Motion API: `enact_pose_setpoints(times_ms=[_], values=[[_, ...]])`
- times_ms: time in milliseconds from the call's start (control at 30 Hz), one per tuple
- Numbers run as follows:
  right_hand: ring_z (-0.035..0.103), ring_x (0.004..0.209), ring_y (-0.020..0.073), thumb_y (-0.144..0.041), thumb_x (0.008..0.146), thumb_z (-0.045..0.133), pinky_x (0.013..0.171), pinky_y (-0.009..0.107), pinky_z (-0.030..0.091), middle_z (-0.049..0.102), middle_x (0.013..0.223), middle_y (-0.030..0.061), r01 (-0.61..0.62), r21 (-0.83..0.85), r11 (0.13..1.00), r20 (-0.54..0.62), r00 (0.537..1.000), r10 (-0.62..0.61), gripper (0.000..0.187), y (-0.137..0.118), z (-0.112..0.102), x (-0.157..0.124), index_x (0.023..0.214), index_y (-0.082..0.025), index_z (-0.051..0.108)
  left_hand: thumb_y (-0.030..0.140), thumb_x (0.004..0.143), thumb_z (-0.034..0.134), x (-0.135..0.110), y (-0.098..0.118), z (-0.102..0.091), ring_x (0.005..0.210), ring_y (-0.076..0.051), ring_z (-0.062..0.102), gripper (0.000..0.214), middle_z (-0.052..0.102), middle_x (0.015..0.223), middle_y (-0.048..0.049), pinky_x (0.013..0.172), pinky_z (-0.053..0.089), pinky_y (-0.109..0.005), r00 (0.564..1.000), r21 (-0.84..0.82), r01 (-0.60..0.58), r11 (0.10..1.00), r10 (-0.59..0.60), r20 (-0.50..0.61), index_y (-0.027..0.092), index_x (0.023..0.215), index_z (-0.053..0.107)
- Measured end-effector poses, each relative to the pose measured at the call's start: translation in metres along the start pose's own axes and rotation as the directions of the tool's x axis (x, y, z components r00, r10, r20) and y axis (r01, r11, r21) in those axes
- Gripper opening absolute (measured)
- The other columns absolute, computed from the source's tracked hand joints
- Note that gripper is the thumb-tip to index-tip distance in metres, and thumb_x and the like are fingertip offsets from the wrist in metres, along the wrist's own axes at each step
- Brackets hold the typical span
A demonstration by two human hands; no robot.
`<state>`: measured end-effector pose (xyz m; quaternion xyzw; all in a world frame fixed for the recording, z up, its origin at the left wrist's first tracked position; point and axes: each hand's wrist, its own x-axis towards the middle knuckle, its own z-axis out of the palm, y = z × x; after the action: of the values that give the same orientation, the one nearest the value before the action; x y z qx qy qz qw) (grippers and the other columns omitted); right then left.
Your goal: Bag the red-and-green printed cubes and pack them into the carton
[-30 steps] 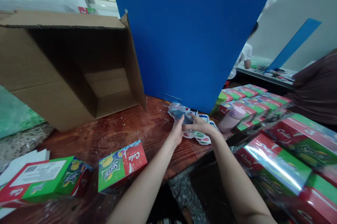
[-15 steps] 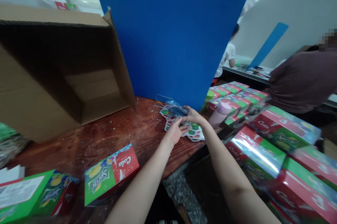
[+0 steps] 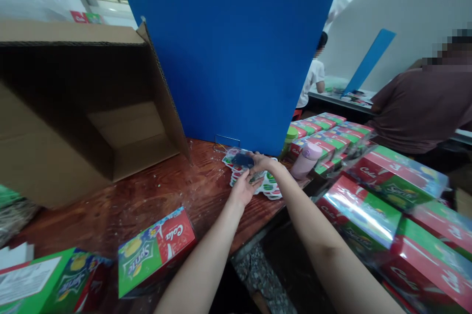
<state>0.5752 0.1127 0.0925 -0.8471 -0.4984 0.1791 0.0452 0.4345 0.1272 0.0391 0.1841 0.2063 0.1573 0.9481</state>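
Observation:
My right hand [image 3: 262,162] has its fingers closed on the right edge of a flat dark blue item in clear plastic [image 3: 241,159]; its exact kind is not plain. Just below, my left hand [image 3: 244,190] is open, thumb and fingers apart, close against the right hand. Under and around both hands lie white-edged cut-out cards with green and red prints [image 3: 271,186], partly hidden by my hands. Behind the item a thin wire stand [image 3: 227,142] stands at the foot of the blue board.
A large open cardboard box [image 3: 147,122] lies on its side at left on the wooden table [image 3: 169,176]. The blue board [image 3: 236,58] rises behind. A Cola-Sprite box [image 3: 157,250] lies in front, a pink bottle [image 3: 307,159] and stacked wrapped boxes [image 3: 363,210] at right. Two people sit beyond.
The dark blue item has come down slightly and left onto the cards, my right hand moving with it. The left hand stays close by. The whole view has shifted a little.

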Motion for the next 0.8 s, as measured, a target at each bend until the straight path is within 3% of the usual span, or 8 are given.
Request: enact_pose_setpoints(times_ms=[200, 433, 567, 667, 800], values=[[0.057, 0.112, 0.0342, -0.035, 0.070, 0.072, 0.090, 0.036, 0.044, 0.056, 0.122, 0.0204, 0.049, -0.010, 0.999, -0.129, 0.990, -0.050, 0.086, 0.003, 0.013, -0.006, 0.146, -0.012, 0.039, 0.027, 0.096, 0.044, -0.006, 0.003, 0.001, 0.089, -0.024, 0.069, 0.024, 0.070, 0.089, -0.0120, 0.097, 0.048, -0.042, 1.000, 0.004, -0.011, 1.000, 0.011, 0.002, 0.013, 0.093, 0.063], [0.061, 0.091, 0.0245, -0.034, 0.076, 0.069, 0.080, 0.030, 0.044, 0.064, 0.087, 0.0056, 0.125, 0.100, 0.987, -0.264, 0.960, -0.095, 0.078, 0.016, 0.022, -0.018, 0.145, -0.014, 0.039, 0.029, 0.095, 0.045, -0.019, 0.003, 0.004, 0.090, -0.022, 0.069, 0.024, 0.068, 0.097, -0.0123, 0.099, 0.048, -0.040, 0.998, 0.007, -0.051, 0.999, 0.051, 0.020, 0.013, 0.095, 0.063], [0.057, 0.094, 0.0270, -0.030, 0.073, 0.071, 0.083, 0.033, 0.042, 0.059, 0.073, 0.0017, 0.155, 0.113, 0.981, -0.333, 0.937, -0.110, 0.079, 0.016, 0.019, -0.029, 0.143, -0.011, 0.040, 0.026, 0.095, 0.045, -0.030, 0.003, 0.003, 0.093, -0.023, 0.069, 0.021, 0.067, 0.098, -0.0137, 0.099, 0.049, -0.042, 0.998, 0.012, -0.067, 0.998, 0.067, 0.007, 0.014, 0.099, 0.061], [0.054, 0.098, 0.0280, -0.030, 0.071, 0.073, 0.085, 0.034, 0.041, 0.059, 0.078, 0.0033, 0.145, 0.094, 0.985, -0.379, 0.920, -0.099, 0.082, 0.013, 0.015, -0.049, 0.143, -0.011, 0.040, 0.022, 0.095, 0.043, -0.042, 0.003, 0.000, 0.092, -0.022, 0.069, 0.017, 0.066, 0.095, -0.0107, 0.097, 0.050, -0.041, 0.997, 0.019, -0.071, 0.997, 0.072, -0.027, 0.017, 0.102, 0.057], [0.051, 0.096, 0.0257, -0.034, 0.068, 0.075, 0.088, 0.035, 0.039, 0.055, 0.104, 0.0086, 0.094, 0.052, 0.994, -0.449, 0.892, -0.061, 0.086, 0.006, 0.008, -0.087, 0.145, -0.020, 0.040, 0.019, 0.093, 0.046, -0.055, 0.003, -0.003, 0.091, -0.021, 0.070, 0.016, 0.067, 0.094, -0.0101, 0.093, 0.053, -0.039, 0.993, 0.073, -0.092, 0.993, 0.098, -0.072, 0.020, 0.107, 0.053]])
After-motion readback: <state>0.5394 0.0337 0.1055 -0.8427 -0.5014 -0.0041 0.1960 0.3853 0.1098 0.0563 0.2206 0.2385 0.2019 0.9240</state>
